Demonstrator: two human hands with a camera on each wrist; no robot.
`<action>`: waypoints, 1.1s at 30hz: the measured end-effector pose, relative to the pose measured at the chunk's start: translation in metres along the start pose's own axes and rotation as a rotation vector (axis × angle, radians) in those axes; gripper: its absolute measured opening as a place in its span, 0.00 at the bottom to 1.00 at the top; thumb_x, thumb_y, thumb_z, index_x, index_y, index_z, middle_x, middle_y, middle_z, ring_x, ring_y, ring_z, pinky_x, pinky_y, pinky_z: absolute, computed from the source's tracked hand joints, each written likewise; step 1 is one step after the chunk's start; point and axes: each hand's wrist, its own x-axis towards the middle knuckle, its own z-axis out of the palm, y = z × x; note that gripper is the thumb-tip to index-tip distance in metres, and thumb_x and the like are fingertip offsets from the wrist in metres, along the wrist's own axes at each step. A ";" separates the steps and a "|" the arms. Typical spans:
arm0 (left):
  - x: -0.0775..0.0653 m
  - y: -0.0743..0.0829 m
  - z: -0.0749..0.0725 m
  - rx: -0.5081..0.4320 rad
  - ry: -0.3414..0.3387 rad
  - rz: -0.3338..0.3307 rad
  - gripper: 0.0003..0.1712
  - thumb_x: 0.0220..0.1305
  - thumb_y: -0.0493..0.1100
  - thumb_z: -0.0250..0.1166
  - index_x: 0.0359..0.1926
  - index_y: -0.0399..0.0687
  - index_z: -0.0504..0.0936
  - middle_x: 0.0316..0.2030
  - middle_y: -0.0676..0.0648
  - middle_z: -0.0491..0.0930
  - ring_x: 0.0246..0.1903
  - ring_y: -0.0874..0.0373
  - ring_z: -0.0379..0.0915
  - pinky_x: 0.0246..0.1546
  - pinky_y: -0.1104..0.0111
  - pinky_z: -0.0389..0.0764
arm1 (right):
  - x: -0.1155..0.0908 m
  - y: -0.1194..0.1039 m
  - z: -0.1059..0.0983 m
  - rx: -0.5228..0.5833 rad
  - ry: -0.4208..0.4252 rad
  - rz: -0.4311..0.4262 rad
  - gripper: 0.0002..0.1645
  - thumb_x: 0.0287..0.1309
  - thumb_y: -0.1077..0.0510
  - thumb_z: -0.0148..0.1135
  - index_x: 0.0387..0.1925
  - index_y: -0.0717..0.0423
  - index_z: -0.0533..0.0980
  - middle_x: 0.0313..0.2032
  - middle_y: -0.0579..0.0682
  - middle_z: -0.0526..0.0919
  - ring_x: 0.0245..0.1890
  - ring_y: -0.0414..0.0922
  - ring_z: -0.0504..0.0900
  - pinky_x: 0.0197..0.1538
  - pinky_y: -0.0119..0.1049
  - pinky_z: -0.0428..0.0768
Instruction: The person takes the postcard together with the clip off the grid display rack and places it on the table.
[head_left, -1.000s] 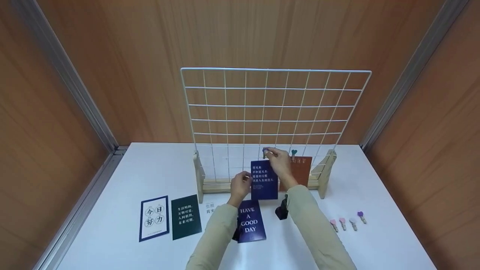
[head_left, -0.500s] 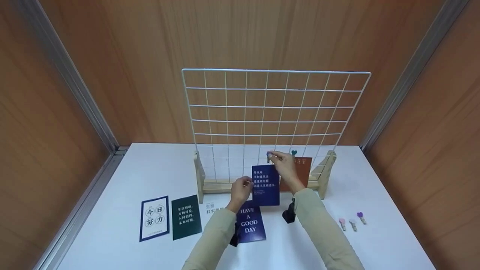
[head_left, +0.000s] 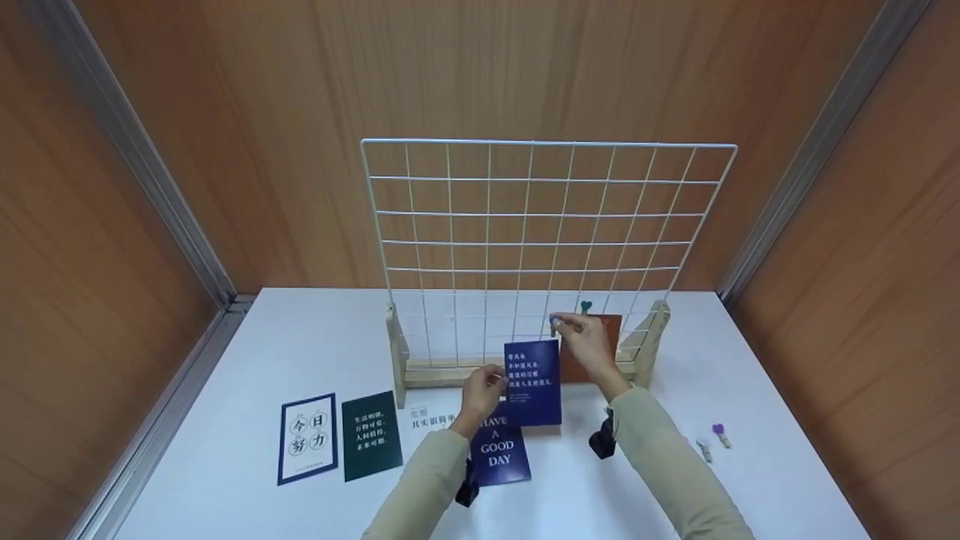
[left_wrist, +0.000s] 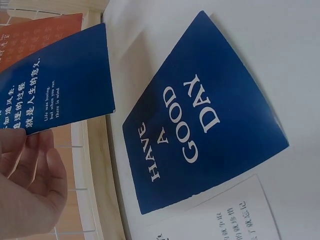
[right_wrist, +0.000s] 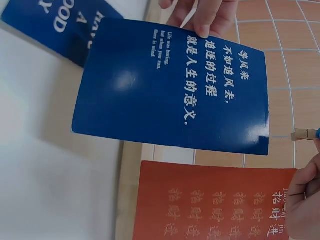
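Note:
My left hand [head_left: 482, 390] pinches the left edge of a dark blue card [head_left: 533, 382] with white writing, held upright in front of the wire grid [head_left: 487, 214]. In the right wrist view the left thumb lies on the card's face. My right hand [head_left: 587, 343] pinches a small wooden clothespin [right_wrist: 303, 134] with a blue top, just above and right of the blue card's upper corner. An orange-red card [right_wrist: 215, 200] hangs at the grid's lower right under a green heart clothespin [head_left: 586, 307], partly behind my right hand.
Below the held card lies a blue HAVE A GOOD DAY card [left_wrist: 200, 115]. Left of it are a white card [head_left: 431, 418], a green card [head_left: 373, 436] and a blue-bordered card [head_left: 307, 439]. Loose clothespins [head_left: 721, 435] lie at right. Wooden feet [head_left: 645, 345] support the grid.
Both hands have come down and slightly toward me, the blue card lowering with the left hand. My right hand with the clothespin has shifted right, away from the card's top edge.

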 end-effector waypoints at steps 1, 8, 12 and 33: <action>-0.001 0.000 0.000 -0.001 -0.008 -0.011 0.03 0.56 0.31 0.57 0.32 0.36 0.77 0.24 0.48 0.76 0.24 0.57 0.74 0.26 0.69 0.75 | -0.001 -0.001 -0.001 -0.002 -0.002 0.004 0.10 0.54 0.66 0.57 0.39 0.66 0.78 0.26 0.55 0.79 0.18 0.40 0.65 0.18 0.27 0.61; -0.006 -0.001 0.004 -0.048 -0.037 0.001 0.04 0.56 0.29 0.56 0.32 0.33 0.77 0.23 0.47 0.75 0.26 0.53 0.74 0.25 0.70 0.76 | -0.001 0.004 -0.006 -0.069 0.012 0.012 0.10 0.53 0.63 0.59 0.38 0.62 0.79 0.24 0.51 0.80 0.18 0.35 0.68 0.20 0.26 0.65; -0.010 0.000 0.006 -0.091 -0.045 0.012 0.03 0.55 0.28 0.56 0.32 0.32 0.76 0.23 0.46 0.74 0.26 0.50 0.75 0.25 0.68 0.77 | -0.002 0.007 -0.010 -0.075 0.013 -0.001 0.10 0.53 0.62 0.59 0.38 0.62 0.79 0.29 0.53 0.81 0.20 0.34 0.70 0.21 0.25 0.66; -0.026 -0.007 0.019 -0.193 -0.149 -0.164 0.05 0.56 0.29 0.55 0.34 0.31 0.76 0.22 0.45 0.75 0.26 0.49 0.75 0.25 0.65 0.77 | -0.017 0.016 -0.050 -0.080 -0.086 0.154 0.16 0.54 0.56 0.58 0.43 0.60 0.77 0.33 0.53 0.80 0.21 0.43 0.70 0.21 0.29 0.64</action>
